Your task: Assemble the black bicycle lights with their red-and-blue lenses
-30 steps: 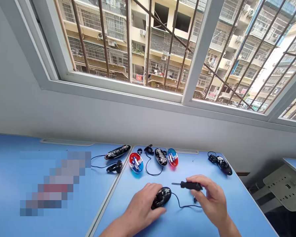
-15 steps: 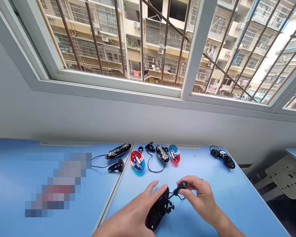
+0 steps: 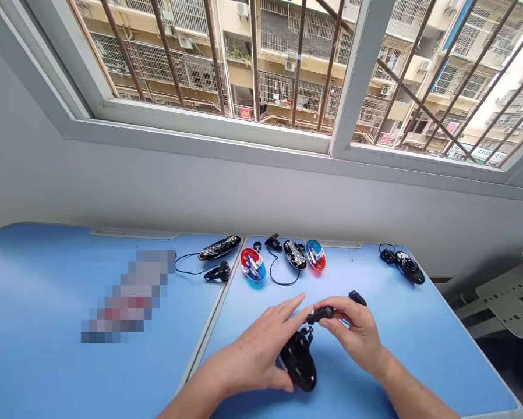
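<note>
A black oval bike light (image 3: 303, 366) lies back side up on the blue desk, its small clamp mount (image 3: 306, 333) pointing away from me. My left hand (image 3: 265, 346) holds it along its left edge, thumb near the bottom and fingers stretched over the top. A bit of red shows under the edge. My right hand (image 3: 353, 331) pinches a short black piece (image 3: 321, 315) between thumb and fingers, just above the mount; its exact kind is unclear. Behind the right hand sits another small black part (image 3: 357, 298), partly hidden.
Along the back of the desk (image 3: 419, 361) lie two red-and-blue oval lights (image 3: 253, 266), several black oval lights (image 3: 294, 255) and a black clamp (image 3: 218, 272) with a cable. A blurred-out item (image 3: 128, 297) occupies the left desk. Wall and barred window stand behind.
The bike light has turned, so its mount now faces away from me instead of right. My left hand has shifted right and upward. The right hand keeps pinching the black piece.
</note>
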`<state>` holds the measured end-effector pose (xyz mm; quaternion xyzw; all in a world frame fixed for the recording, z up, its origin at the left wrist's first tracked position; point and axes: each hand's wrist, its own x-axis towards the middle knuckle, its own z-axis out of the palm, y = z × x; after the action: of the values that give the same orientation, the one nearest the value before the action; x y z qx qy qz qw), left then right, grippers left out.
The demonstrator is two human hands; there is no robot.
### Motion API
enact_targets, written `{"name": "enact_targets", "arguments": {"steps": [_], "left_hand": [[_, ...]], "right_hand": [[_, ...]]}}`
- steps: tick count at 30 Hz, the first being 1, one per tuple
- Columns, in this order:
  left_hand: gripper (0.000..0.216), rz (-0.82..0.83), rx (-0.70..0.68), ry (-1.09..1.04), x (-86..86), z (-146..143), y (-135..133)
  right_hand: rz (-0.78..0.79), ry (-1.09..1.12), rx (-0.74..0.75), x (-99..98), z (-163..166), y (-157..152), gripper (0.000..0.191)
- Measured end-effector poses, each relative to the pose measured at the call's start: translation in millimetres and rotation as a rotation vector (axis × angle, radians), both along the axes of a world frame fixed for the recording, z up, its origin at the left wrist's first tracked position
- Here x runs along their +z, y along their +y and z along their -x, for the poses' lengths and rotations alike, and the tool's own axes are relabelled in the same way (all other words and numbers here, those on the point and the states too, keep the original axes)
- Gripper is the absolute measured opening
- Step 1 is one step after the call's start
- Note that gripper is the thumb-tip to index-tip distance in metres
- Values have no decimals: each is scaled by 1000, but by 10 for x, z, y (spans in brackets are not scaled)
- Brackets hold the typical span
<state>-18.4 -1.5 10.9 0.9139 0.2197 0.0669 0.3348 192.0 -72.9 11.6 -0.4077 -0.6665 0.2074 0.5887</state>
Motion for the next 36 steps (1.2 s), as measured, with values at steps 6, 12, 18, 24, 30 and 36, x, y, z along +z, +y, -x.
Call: {"name": "enact_targets", "arguments": {"steps": [6, 12, 18, 24, 30, 36], "left_hand": [[99, -25, -40, -69, -41, -101, 15], [89, -86, 33, 31, -25, -155, 11], [54, -49, 154, 63, 17, -187, 5], [49, 155, 145, -164, -72, -181, 23], [45, 436, 209, -376, -107, -174, 14], [31, 243, 508, -240, 47, -149, 56]], "right_hand": [[-31, -79, -117, 116, -131, -24, 13], [-51, -56, -222, 199, -270, -42, 18], [-48, -54, -335, 206, -419, -33, 19], [-57, -59, -392, 192, -441, -1, 14], [-62, -53, -405, 181, -418, 20, 13], [-49, -55, -411, 166, -436, 28, 13]]}}
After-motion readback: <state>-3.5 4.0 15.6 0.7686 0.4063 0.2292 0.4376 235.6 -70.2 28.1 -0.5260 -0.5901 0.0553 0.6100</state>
